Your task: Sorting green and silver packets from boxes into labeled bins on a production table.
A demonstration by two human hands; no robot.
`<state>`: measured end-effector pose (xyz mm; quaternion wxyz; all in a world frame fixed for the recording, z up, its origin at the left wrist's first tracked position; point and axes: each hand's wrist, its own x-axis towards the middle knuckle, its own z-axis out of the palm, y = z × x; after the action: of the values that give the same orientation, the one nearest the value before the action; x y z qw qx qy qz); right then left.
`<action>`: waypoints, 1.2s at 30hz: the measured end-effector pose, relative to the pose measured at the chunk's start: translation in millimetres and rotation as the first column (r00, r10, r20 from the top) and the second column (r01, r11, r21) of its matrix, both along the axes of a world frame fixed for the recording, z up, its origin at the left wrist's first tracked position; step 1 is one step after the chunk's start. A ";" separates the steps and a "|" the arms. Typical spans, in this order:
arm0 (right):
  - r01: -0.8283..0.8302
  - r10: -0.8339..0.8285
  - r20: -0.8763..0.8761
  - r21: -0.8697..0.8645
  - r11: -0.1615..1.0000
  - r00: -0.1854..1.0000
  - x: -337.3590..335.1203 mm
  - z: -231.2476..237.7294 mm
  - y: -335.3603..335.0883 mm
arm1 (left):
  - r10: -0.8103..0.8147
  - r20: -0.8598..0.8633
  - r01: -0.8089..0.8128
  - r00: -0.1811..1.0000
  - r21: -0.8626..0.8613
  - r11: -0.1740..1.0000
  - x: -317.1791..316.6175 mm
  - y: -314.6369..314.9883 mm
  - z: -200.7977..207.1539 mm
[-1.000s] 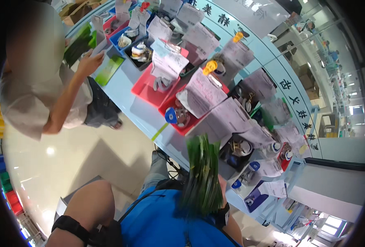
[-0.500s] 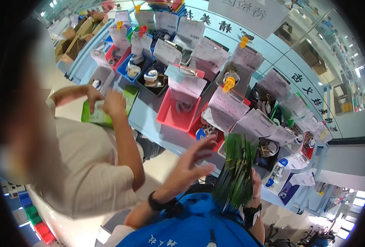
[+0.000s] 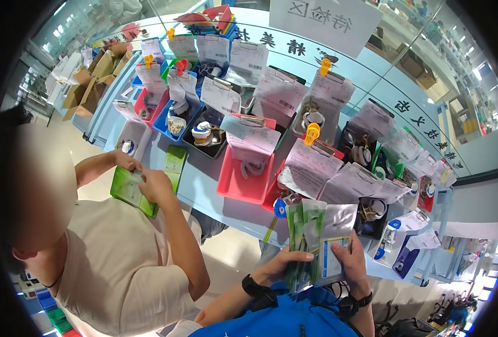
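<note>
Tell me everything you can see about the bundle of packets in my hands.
The bundle of packets is a loosely fanned stack of flat, narrow pouches that look like shiny foil or plastic. Those on the left are green with silvery parts; the right-hand one is silvery, with a blue-and-white area lower down. Their upper ends point away from you, toward the table. Your left hand and right hand grip opposite sides, thumbs across the front. Their exact number is unclear.

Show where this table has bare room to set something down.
The table shows a bare patch between the flat green packet and the pink tray, with the black tray behind. A narrower strip lies between the pink tray and the front edge. Farther right, behind the held packets, trays and clipped papers crowd together.
</note>
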<state>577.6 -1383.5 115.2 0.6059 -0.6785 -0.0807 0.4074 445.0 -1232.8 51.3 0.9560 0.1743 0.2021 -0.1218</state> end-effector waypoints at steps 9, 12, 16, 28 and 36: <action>0.046 -0.048 -0.055 -0.042 0.998 0.997 -1.9 -15.8 6.6 | 0.029 -0.026 -0.028 0.999 0.016 0.999 -12.6 6.0 -21.9; 0.037 -0.040 -0.055 -0.071 0.997 0.998 1.2 -15.5 14.9 | 0.011 -0.043 -0.010 0.999 0.015 1.000 -14.1 16.7 -17.9; 0.026 -0.033 -0.090 -0.082 0.996 0.995 5.2 -18.9 20.5 | 0.078 0.002 -0.078 0.997 0.008 0.997 -12.1 26.1 -12.0; 0.077 -0.084 -0.100 -0.067 0.995 0.991 1.9 -11.8 52.8 | 0.155 -0.007 -0.155 0.988 -0.023 0.988 -3.4 46.4 -13.9; 0.086 -0.092 -0.083 -0.075 0.993 0.992 -0.5 -15.8 59.4 | 0.152 -0.011 -0.153 0.988 -0.030 0.988 -5.1 50.3 -26.0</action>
<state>577.1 -1324.1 99.4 0.6020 -0.6843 -0.0095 0.4114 439.9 -1182.4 25.2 0.9641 0.1433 0.2171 -0.0522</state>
